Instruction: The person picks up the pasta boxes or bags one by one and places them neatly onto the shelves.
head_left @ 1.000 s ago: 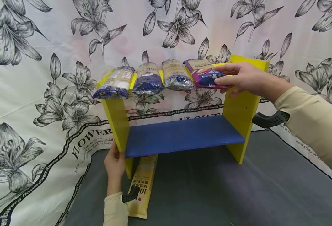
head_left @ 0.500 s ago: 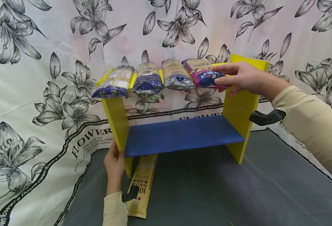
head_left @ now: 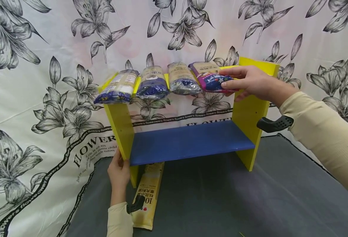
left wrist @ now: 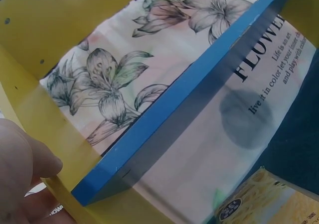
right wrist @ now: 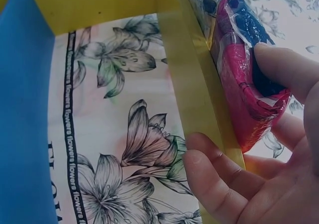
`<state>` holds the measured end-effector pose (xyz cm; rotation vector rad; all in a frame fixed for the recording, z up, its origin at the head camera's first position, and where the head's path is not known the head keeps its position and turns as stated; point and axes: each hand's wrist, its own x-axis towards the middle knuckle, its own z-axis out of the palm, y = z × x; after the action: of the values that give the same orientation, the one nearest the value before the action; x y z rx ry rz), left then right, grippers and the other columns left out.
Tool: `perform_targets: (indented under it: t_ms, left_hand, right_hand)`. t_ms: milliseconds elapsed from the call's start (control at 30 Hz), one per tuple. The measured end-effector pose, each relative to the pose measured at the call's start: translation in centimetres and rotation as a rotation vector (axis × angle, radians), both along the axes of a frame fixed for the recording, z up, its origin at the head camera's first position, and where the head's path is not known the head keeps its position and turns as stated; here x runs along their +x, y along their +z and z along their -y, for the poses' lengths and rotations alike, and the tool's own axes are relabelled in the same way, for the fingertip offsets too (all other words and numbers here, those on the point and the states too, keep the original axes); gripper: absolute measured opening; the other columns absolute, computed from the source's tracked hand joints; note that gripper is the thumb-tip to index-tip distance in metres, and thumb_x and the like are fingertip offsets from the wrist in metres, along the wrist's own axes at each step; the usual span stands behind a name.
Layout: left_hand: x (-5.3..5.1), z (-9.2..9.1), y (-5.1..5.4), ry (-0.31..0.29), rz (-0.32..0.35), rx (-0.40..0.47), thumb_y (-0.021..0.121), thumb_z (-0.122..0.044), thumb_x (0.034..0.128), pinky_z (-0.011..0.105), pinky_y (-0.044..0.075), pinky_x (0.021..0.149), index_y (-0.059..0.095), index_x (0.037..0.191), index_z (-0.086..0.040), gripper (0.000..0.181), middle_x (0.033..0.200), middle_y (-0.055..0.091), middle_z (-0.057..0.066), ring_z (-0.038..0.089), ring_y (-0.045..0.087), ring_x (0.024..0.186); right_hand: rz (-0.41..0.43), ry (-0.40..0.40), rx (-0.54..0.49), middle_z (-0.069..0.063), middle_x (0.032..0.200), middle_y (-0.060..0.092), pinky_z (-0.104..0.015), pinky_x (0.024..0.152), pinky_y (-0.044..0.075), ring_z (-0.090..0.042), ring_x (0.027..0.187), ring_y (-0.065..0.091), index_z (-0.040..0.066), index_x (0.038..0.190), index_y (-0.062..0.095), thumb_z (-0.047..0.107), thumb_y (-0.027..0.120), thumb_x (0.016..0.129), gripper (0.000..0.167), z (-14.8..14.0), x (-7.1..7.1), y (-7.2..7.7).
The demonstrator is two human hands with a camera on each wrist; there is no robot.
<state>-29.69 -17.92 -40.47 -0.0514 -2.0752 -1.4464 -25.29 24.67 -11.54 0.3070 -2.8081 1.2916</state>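
In the head view, my right hand (head_left: 249,82) pinches the front end of a pink, purple and blue pasta bag (head_left: 211,77), which lies on the yellow top of a small shelf unit. Its thumb (right wrist: 284,67) presses the front of the bag in the right wrist view. Down at the unit's lower left, my left hand (head_left: 119,172) grips the edge of the yellow side panel (head_left: 119,128), thumb inside. To the left of the pink bag lie a clear-and-blue bag (head_left: 183,79), a blue bag (head_left: 152,84) and a blue-and-white bag (head_left: 117,87).
A blue middle shelf (head_left: 188,141) spans the two side panels. Under its left part, a long yellow pasta packet (head_left: 147,200) lies on the grey tabletop (head_left: 209,197). Behind the unit hangs a white cloth (head_left: 55,39) with flower prints.
The pink pasta bag, with my right hand on it, has shifted very slightly left. My left hand keeps its hold on the panel. The head view has also shifted a little.
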Motion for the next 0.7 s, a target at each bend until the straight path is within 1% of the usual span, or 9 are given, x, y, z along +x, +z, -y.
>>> perform_targets:
  t_ms: [233,400,500,700]
  left_hand:
    - [0.09,0.17,0.24,-0.002,-0.022,-0.004,0.055,0.003,0.0984,0.061,0.055,0.095,0.046,0.154,-0.008,0.057,0.145,0.057,0.024,0.045,0.064,0.123]
    - [0.16,0.21,0.31,0.001,-0.007,-0.005,0.055,0.0,0.0989,0.06,0.056,0.095,0.047,0.154,-0.008,0.056,0.146,0.058,0.023,0.044,0.064,0.123]
    - [0.18,0.08,0.27,0.0,0.001,-0.005,0.056,-0.001,0.0985,0.059,0.056,0.094,0.047,0.154,-0.01,0.057,0.145,0.059,0.022,0.044,0.065,0.122]
    - [0.21,-0.02,0.2,-0.003,0.002,0.002,0.056,0.0,0.098,0.059,0.056,0.095,0.047,0.154,-0.011,0.057,0.145,0.059,0.022,0.044,0.065,0.123]
  right_hand:
    - [-0.016,-0.014,-0.012,-0.018,0.152,0.046,-0.024,0.071,0.06,-0.012,0.098,0.065,0.027,0.16,0.036,0.042,0.063,0.099,0.069,0.45,0.0,0.12]
    - [-0.039,-0.003,-0.026,-0.02,0.148,0.049,-0.024,0.07,0.06,-0.011,0.095,0.067,0.024,0.16,0.038,0.039,0.064,0.099,0.068,0.68,0.03,0.0]
    - [-0.048,0.005,-0.015,-0.021,0.148,0.05,-0.024,0.072,0.06,-0.01,0.094,0.068,0.023,0.16,0.037,0.039,0.063,0.1,0.068,0.57,0.11,-0.18]
    - [-0.038,0.008,0.033,-0.021,0.15,0.049,-0.025,0.076,0.06,-0.016,0.101,0.068,0.026,0.161,0.034,0.043,0.061,0.1,0.069,0.31,0.12,-0.32]
